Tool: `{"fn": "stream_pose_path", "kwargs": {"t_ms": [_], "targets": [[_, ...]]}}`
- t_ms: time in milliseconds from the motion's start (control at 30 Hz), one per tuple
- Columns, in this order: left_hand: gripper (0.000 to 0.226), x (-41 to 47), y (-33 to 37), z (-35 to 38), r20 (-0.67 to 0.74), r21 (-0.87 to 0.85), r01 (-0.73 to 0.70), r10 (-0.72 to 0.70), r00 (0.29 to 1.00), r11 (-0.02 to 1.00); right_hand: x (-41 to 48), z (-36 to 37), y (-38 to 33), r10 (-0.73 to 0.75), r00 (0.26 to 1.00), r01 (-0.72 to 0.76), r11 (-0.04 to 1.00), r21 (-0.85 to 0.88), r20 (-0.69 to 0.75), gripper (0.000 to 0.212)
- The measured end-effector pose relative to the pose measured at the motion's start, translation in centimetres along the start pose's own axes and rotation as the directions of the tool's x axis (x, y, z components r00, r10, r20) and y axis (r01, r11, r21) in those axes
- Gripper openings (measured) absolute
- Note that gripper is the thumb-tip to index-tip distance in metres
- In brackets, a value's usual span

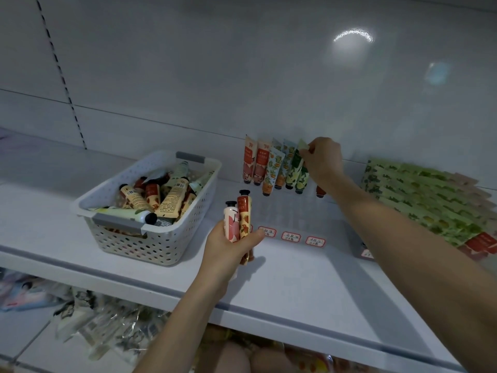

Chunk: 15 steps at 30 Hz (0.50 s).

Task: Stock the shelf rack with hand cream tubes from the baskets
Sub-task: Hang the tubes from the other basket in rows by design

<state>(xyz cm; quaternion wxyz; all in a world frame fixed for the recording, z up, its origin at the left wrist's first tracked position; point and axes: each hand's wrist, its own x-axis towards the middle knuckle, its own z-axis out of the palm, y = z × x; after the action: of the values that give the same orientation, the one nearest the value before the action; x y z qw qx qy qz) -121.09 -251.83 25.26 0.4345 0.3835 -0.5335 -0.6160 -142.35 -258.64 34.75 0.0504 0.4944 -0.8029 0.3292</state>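
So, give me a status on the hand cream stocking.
Done: a row of tubes stands cap-down at the back of the clear rack. In hand: the right hand pinches the top of the green tube at the row's end, and the left hand grips two more tubes. Left: the basket holds a pile of tubes, so most of the job likely remains.

basket (150, 232) left, bare shelf (295, 278) front

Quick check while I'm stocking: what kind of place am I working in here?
Probably a retail shop: a white display shelf, handwritten labels on a clear rack of hand cream tubes, and packaged goods on the shelf below.
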Motion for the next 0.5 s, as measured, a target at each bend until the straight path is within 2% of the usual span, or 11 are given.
{"fn": "stream_pose_path", "kwargs": {"t_ms": [500], "targets": [[0.02,0.09,-0.3,-0.04,-0.003,-0.014,0.027,-0.027,1.0,1.0,0.4,0.23,0.23,0.02,1.0,-0.02,1.0,0.006,-0.008,0.036]]}}
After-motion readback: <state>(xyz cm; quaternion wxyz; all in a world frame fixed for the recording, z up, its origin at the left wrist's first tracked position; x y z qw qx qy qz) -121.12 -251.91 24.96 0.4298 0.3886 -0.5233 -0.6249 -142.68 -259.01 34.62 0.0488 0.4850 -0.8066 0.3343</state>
